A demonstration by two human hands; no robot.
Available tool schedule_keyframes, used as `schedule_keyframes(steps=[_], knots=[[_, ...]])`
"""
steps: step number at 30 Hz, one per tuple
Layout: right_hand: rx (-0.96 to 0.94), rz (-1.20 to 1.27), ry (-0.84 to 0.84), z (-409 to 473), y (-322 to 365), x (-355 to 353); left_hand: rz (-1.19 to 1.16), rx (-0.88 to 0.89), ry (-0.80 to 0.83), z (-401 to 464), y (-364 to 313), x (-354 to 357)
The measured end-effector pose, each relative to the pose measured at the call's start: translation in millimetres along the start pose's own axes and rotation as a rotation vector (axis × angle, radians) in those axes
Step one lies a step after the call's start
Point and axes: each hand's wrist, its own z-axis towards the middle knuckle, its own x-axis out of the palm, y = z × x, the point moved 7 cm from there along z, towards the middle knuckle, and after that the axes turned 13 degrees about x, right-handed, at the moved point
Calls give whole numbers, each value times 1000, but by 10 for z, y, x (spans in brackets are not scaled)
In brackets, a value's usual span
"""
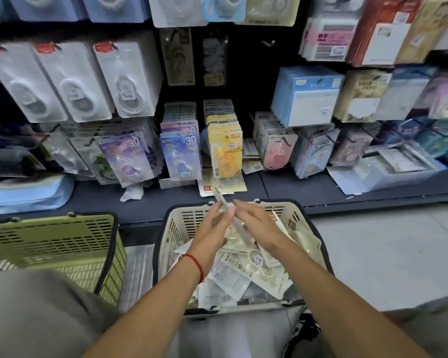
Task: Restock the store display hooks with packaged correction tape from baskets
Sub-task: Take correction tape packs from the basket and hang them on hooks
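Left hand [215, 223]: gripping pack [224, 202] edge-on over beige basket [176, 228].
Right hand [256, 223]: fingers straight, touching pack.

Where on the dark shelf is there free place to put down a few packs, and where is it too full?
The dark shelf is bare between the loose yellow cards and the white box, and a narrower bare strip lies between the blue pouch and the crumpled white paper. The cream basket under both hands is crowded with packs.
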Motion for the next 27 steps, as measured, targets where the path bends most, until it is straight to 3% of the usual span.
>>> schedule_keyframes(steps=[2, 4, 5, 8, 10, 14, 21, 27], knots=[[35, 237, 95, -44, 7, 197, -39, -35, -89, 20, 35, -117], [76, 272, 13, 19, -78, 202, -39, -92, -194, 33, 138, -334], [99, 120, -99, 70, -145, 153, -63, -106, -225, 48, 205, -427], [224, -646, -481, 195, -359, 15, -91, -123, -305, 95, 330, -667], [349, -919, -502, 318, -509, 61, -98, -119, -351, 170, 383, -776], [419, -1146, -431, 556, -672, 222, -55, -95, -435, 335, 457, -866], [352, -973, -546, 552, -586, 17, 157, -95, -396, 646, 346, -843], [169, -488, -400, 448, -541, -118, 122, -100, -356, 841, 333, -733]])
